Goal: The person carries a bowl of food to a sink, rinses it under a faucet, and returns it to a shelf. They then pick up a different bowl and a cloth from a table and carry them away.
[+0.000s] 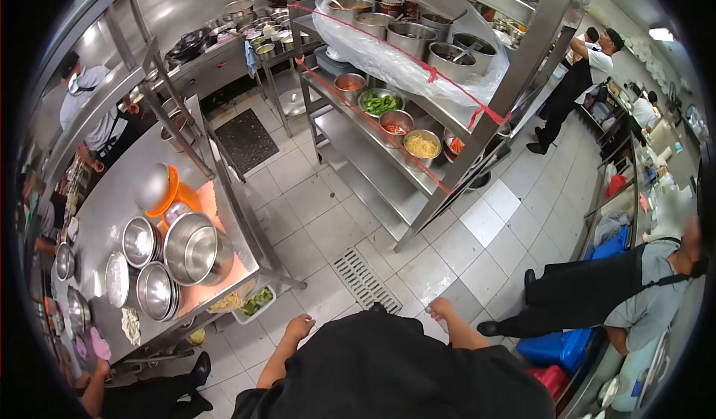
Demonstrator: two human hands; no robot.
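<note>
My left hand [300, 326] hangs over the tiled floor, beside the corner of the steel worktable [253, 251]. Its fingers curl loosely together, and I see nothing in them. To the right of the floor drain [367, 279], my right hand [441, 309] also hangs in the air. Its fingers are curled in, with nothing I can make out inside. Neither hand touches a surface. Nearest the left hand, a white tub of green vegetables [255, 304] stands beneath the table edge. A large steel pot [198, 249] sits on the tabletop above it.
A steel shelf rack [373, 177] ahead holds bowls of cut vegetables [422, 145] and pots under plastic [412, 37]. A person in a black apron [597, 281] stands close on the right, by a blue container [556, 350]. Another person's hand [97, 370] shows lower left.
</note>
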